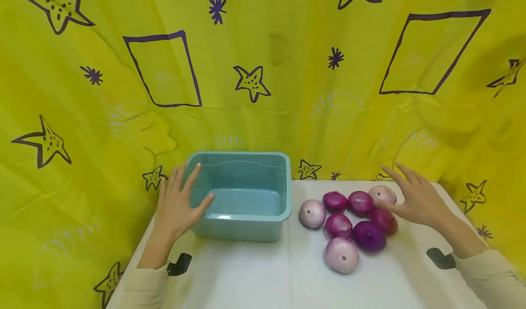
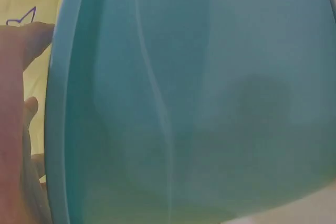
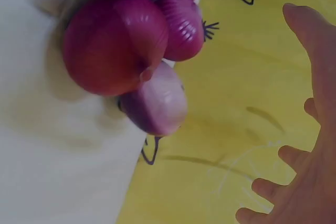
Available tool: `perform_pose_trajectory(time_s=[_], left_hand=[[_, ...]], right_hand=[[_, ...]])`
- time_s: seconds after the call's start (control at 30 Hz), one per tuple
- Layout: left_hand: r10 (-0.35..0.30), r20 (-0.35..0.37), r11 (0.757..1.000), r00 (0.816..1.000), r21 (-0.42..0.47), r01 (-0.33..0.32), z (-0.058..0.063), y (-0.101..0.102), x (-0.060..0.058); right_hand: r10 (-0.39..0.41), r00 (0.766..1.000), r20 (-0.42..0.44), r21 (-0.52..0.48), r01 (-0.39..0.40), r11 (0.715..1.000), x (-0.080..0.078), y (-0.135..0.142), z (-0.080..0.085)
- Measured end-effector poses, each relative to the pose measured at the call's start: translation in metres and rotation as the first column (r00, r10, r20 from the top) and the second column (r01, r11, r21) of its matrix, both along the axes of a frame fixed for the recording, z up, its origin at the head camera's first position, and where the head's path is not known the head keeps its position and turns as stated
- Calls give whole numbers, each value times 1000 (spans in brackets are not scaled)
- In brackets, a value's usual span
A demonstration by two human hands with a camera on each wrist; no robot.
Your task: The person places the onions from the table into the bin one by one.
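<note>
A teal plastic bin [image 1: 238,229] stands on the table with nothing inside it. At its left rim is my left hand [image 1: 178,208], fingers spread; in the left wrist view the bin's wall [image 2: 220,103] fills most of the picture, and I cannot tell whether the hand touches it. To the bin's right lies a loose group of several onions, among them a dark purple onion [image 1: 369,237] and a pale onion [image 1: 342,255]. My right hand [image 1: 421,199] hovers by the group's right side with its fingers spread, holding nothing. Nearest to it are a reddish onion [image 1: 384,222] and a pale onion [image 1: 380,195].
A white cloth [image 1: 255,277] covers the table. Behind and at both sides hangs a yellow curtain [image 1: 263,126] with drawn stars, close to the table's far edge. Dark wrist devices [image 1: 179,264] show at both sleeves.
</note>
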State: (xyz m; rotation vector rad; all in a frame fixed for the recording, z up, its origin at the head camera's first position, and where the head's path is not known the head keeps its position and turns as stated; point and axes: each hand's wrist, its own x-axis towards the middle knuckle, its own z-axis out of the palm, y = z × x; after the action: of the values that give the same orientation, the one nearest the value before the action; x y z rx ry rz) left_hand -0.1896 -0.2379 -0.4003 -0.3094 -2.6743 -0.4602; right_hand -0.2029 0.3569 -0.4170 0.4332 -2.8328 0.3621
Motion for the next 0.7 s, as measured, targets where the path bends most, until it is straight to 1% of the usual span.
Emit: perform_pose_trajectory(time_s=[0.13, 0.3, 0.43, 0.53, 0.63, 0.7], left_hand=[[3, -26, 1000, 1000, 21, -3, -4, -9, 3], [0, -48, 1000, 999, 29, 1, -5, -13, 6], [-1, -76, 1000, 997, 25, 3, -6, -16, 6], [-8, -98, 1000, 995, 27, 11, -8, -19, 5], [-5, -106, 998, 994, 58, 11, -11, -23, 6], [9, -66, 994, 998, 107, -1, -14, -25, 8]], right_hand=[[-6, 1000, 24, -10, 6, 1000, -4, 5, -6], [-9, 999, 42, -10, 9, 1000, -9, 11, -11], [-6, 996, 88, -42, 9, 999, -16, 14, -14], [25, 993, 112, -99, -14, 995, -21, 19, -18], [72, 989, 128, -149, -53, 987, -26, 26, -21], [98, 985, 145, -167, -73, 983, -28, 30, -23]])
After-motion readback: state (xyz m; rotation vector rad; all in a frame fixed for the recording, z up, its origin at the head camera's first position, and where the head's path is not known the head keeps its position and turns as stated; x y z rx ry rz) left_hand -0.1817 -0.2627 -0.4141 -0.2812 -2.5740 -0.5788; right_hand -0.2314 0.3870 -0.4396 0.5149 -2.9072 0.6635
